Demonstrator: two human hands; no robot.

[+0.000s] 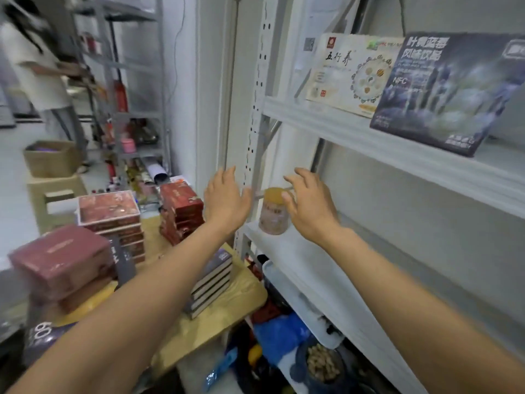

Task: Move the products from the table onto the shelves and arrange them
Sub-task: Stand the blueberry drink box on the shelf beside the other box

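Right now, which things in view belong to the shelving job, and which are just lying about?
Job: yellow-lidded jar, shelf, red boxes, dark boxes, table, shelved white box.
Lying about: cardboard box, blue bag, bowl.

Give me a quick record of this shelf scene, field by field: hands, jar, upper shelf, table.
left hand: open, left of jar
right hand: open, right of jar, contact unclear
jar: yellow lid, upright, left end of middle shelf
upper shelf: white box and dark box, leaning
table: stacks of red boxes
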